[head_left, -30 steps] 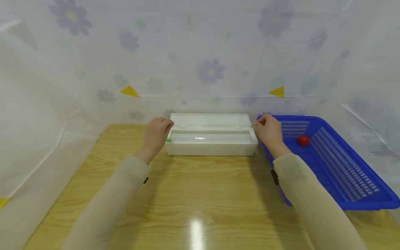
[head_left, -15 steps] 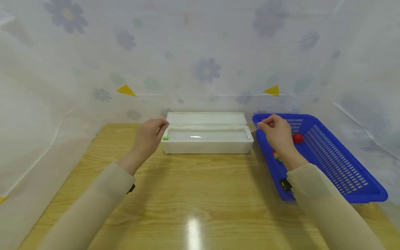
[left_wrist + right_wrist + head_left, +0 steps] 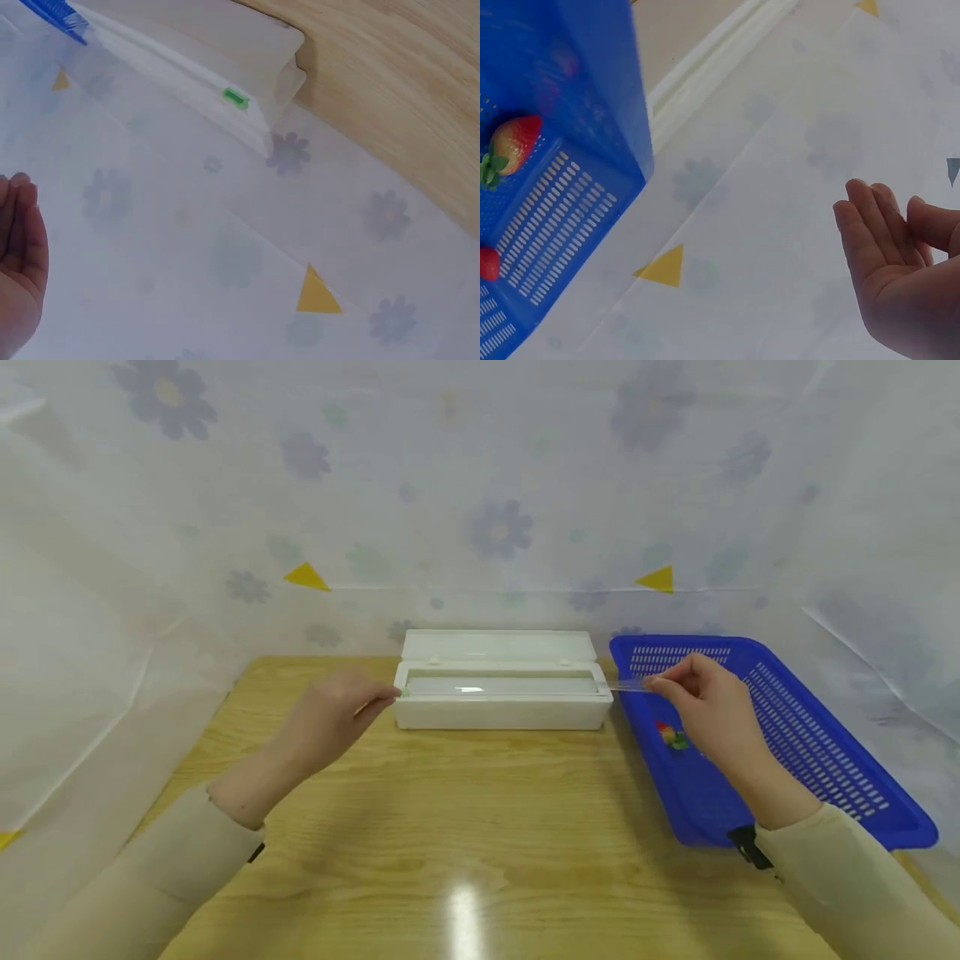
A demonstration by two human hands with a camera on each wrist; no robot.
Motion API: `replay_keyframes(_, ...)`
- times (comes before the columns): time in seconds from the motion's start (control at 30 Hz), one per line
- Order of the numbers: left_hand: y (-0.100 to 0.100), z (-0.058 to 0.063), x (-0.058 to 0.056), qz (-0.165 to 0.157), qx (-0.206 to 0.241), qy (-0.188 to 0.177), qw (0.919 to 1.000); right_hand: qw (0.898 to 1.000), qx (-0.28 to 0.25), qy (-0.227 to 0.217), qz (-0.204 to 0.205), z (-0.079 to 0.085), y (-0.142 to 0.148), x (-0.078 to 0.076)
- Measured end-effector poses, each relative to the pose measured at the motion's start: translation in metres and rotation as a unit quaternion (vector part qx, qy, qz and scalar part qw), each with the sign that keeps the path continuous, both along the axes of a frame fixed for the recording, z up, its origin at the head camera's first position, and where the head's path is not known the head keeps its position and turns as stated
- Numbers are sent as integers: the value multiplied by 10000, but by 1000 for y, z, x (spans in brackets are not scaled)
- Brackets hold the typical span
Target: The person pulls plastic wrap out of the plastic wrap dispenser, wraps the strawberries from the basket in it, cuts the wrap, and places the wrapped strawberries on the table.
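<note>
Head view: wood-grain table (image 3: 480,810), white box (image 3: 502,713), flowered backdrop (image 3: 420,527).

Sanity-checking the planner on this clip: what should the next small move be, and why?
Probably ease the right hand and left hand slightly back from the white box, drawing out clear film. The lid stands open, and the right hand pinches film past the box's right end; the left hand is at the left end, though whether it grips film isn't clear.
</note>
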State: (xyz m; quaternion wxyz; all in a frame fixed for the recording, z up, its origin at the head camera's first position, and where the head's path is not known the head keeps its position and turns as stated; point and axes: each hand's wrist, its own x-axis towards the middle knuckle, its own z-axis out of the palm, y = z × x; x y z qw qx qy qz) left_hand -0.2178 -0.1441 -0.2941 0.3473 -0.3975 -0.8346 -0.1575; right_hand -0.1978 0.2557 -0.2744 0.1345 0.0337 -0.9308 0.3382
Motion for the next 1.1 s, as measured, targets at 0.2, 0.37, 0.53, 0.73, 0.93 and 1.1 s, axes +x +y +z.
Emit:
replay_keyframes(0.2,-10,5,20,-675,-262,-18,9974,9975,182,424,540,-9,8,26)
replay_keyframes(0.37,-12,13,35,-714,-312,-43,9969,9937,219,789,762,-11,11,44)
replay_keyframes(0.53,-15,16,45,-921,-670,-446,9925,9792,726,1257,1415,-14,22,52)
replay_keyframes(0.73,-19,8,56,-1195,-1452,-1427,9717,9345,1334,1233,3063,-35,36,57)
replay_keyframes(0.93,-18,7,61,-1199,-1775,-1787,9603,9181,1642,1161,3416,-46,41,63)
replay_keyframes(1.1,-10,-5,60,-1003,-2433,-2780,9238,9038,2211,1060,3508,-61,31,69)
